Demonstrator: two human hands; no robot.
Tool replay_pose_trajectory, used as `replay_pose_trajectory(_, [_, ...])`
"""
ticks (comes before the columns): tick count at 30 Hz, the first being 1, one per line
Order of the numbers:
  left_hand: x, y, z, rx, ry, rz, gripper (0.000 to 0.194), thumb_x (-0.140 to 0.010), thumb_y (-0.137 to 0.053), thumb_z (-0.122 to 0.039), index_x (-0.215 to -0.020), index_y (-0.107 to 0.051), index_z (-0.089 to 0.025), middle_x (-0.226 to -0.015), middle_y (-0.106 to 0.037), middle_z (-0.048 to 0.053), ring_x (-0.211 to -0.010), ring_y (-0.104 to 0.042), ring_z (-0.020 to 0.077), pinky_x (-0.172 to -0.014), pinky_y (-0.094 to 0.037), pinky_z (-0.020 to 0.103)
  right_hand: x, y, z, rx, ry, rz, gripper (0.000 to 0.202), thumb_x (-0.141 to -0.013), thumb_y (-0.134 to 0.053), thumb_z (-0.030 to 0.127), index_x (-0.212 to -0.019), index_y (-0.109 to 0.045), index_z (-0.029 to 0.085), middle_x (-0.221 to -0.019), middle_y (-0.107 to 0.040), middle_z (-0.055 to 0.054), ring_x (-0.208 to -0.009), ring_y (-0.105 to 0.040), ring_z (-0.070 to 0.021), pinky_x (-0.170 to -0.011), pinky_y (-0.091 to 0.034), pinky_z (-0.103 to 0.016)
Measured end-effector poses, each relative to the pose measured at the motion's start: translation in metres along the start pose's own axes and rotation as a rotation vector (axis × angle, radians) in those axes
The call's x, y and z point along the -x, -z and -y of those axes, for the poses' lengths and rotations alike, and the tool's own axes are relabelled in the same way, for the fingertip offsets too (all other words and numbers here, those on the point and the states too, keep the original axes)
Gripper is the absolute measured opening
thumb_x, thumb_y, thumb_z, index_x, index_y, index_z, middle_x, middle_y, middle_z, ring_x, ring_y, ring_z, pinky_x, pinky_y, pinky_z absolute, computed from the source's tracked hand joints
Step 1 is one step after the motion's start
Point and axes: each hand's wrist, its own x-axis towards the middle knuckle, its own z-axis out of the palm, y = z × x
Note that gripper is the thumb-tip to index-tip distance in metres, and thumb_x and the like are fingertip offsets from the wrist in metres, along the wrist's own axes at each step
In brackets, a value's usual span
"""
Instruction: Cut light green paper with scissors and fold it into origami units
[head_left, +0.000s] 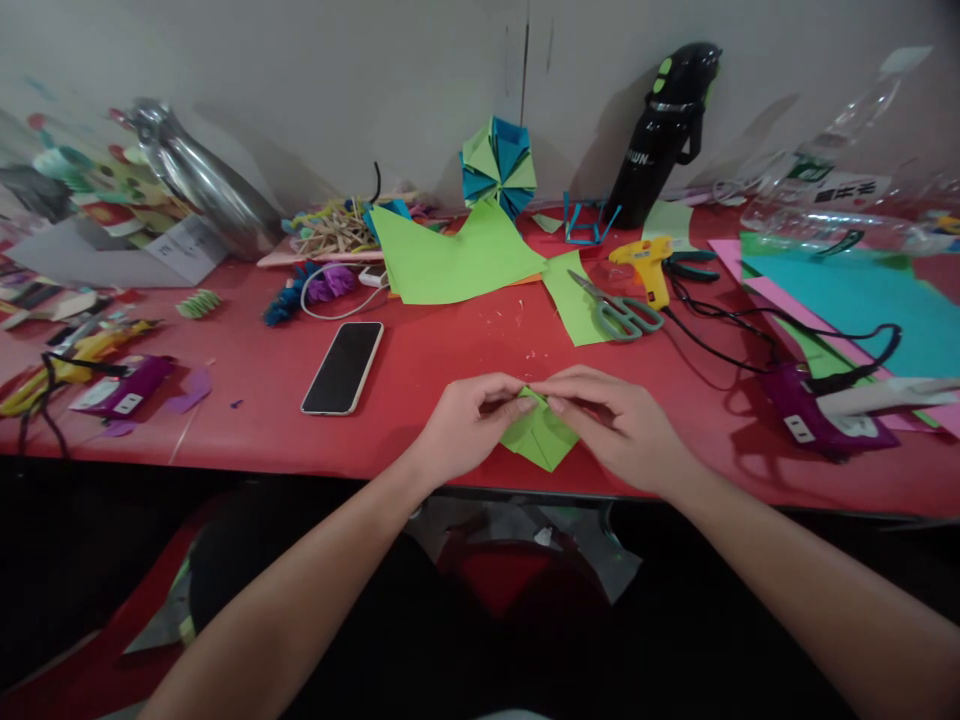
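Note:
A folded piece of green paper with visible creases is held between my two hands, near the front edge of the red table. My left hand pinches its upper left edge between thumb and fingers. On the opposite side, my right hand grips the upper right edge in the same way. Both thumbs lie close together near the top of the paper, and its pointed lower corner faces me. The fingertips behind the paper are partly hidden.
A phone lies left of my hands. Beyond are a large green sheet, scissors, a yellow glue gun, a black bottle and a blue-green folded paper ball. Coloured sheets and a purple power strip sit right.

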Motion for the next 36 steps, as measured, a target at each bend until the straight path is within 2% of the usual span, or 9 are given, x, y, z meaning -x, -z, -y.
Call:
replay_pose_trajectory(4, [-0.001, 0.002, -0.002, 0.043, 0.052, 0.000, 0.028, -0.092, -0.064, -0.041, -0.095, -0.073, -0.014, -0.083, -0.071, 0.005, -0.073, -0.062, 0.0134, -0.067, -0.048, 0.024, 0.000, 0.000, -0.003, -0.003, 0.002, 0.063, 0.031, -0.101, -0.051, 0.025, -0.124, -0.071, 0.030, -0.113, -0.067, -0.004, -0.099, -0.065, -0.0164, -0.082, -0.052, -0.029])
replay_pose_trajectory(8, [-0.001, 0.003, -0.005, 0.057, 0.041, -0.039, 0.026, -0.091, -0.066, -0.039, -0.091, -0.072, -0.014, -0.082, -0.070, 0.004, -0.072, -0.062, 0.0129, -0.066, -0.049, 0.023, -0.001, -0.004, -0.004, -0.084, -0.095, 0.060, 0.029, -0.099, -0.057, 0.036, -0.123, -0.070, 0.027, -0.112, -0.070, -0.004, -0.099, -0.066, -0.0172, -0.083, -0.052, -0.029])
replay_pose_trajectory(11, [0.000, 0.002, -0.006, 0.065, 0.022, -0.071, 0.024, -0.090, -0.067, -0.038, -0.086, -0.070, -0.014, -0.077, -0.067, 0.002, -0.069, -0.060, 0.0113, -0.063, -0.047, 0.021, -0.001, -0.006, -0.005, -0.087, -0.191, 0.022, 0.026, -0.095, -0.063, 0.043, -0.107, -0.074, 0.023, -0.096, -0.074, -0.003, -0.084, -0.066, -0.0163, -0.074, -0.051, -0.028])
replay_pose_trajectory(13, [0.001, 0.002, -0.005, 0.058, 0.022, -0.055, 0.023, -0.090, -0.066, -0.037, -0.085, -0.069, -0.015, -0.074, -0.066, 0.001, -0.065, -0.059, 0.0103, -0.059, -0.046, 0.020, -0.001, -0.006, -0.005, -0.042, -0.214, 0.017, 0.025, -0.093, -0.065, 0.045, -0.092, -0.074, 0.022, -0.083, -0.073, -0.001, -0.073, -0.062, -0.0146, -0.066, -0.048, -0.026])
replay_pose_trajectory(15, [0.002, 0.002, -0.004, 0.044, 0.012, -0.026, 0.020, -0.091, -0.066, -0.035, -0.088, -0.070, -0.015, -0.077, -0.068, 0.002, -0.068, -0.061, 0.0110, -0.061, -0.048, 0.021, -0.001, -0.004, -0.006, -0.015, -0.210, 0.032, 0.026, -0.092, -0.066, 0.045, -0.087, -0.074, 0.021, -0.077, -0.071, 0.000, -0.069, -0.059, -0.0136, -0.063, -0.046, -0.026])
replay_pose_trajectory(19, [0.003, 0.002, -0.002, -0.002, -0.062, -0.013, 0.018, -0.089, -0.070, -0.031, -0.099, -0.075, -0.017, -0.096, -0.077, 0.005, -0.085, -0.070, 0.0153, -0.077, -0.055, 0.025, -0.001, 0.000, -0.008, 0.039, -0.220, 0.077, 0.026, -0.091, -0.066, 0.044, -0.086, -0.076, 0.021, -0.074, -0.071, 0.001, -0.067, -0.056, -0.0128, -0.062, -0.043, -0.026])
replay_pose_trajectory(24, [0.003, 0.006, -0.006, -0.057, -0.084, -0.057, 0.017, -0.088, -0.072, -0.032, -0.091, -0.079, -0.017, -0.088, -0.079, 0.005, -0.079, -0.072, 0.0162, -0.072, -0.055, 0.025, -0.004, 0.005, -0.008, 0.067, -0.257, 0.070, 0.027, -0.088, -0.070, 0.047, -0.082, -0.077, 0.021, -0.072, -0.070, 0.001, -0.065, -0.056, -0.0130, -0.060, -0.041, -0.026])
replay_pose_trajectory(30, [-0.001, 0.010, -0.011, -0.076, -0.057, -0.068, 0.013, -0.087, -0.072, -0.028, -0.088, -0.079, -0.016, -0.087, -0.079, 0.004, -0.080, -0.072, 0.0168, -0.074, -0.054, 0.026, -0.007, 0.011, -0.008, -0.012, -0.224, 0.159, 0.026, -0.094, -0.063, 0.044, -0.094, -0.076, 0.021, -0.080, -0.073, -0.001, -0.071, -0.062, -0.0144, -0.066, -0.048, -0.027])
replay_pose_trajectory(36, [-0.004, 0.015, -0.007, -0.034, -0.010, -0.061, 0.013, -0.087, -0.072, -0.028, -0.088, -0.078, -0.016, -0.086, -0.079, 0.005, -0.079, -0.071, 0.0156, -0.072, -0.054, 0.025, -0.010, 0.012, -0.012, -0.024, -0.235, 0.045, 0.032, -0.095, -0.060, 0.049, -0.089, -0.070, 0.019, -0.077, -0.070, -0.002, -0.068, -0.064, -0.0144, -0.064, -0.051, -0.027])
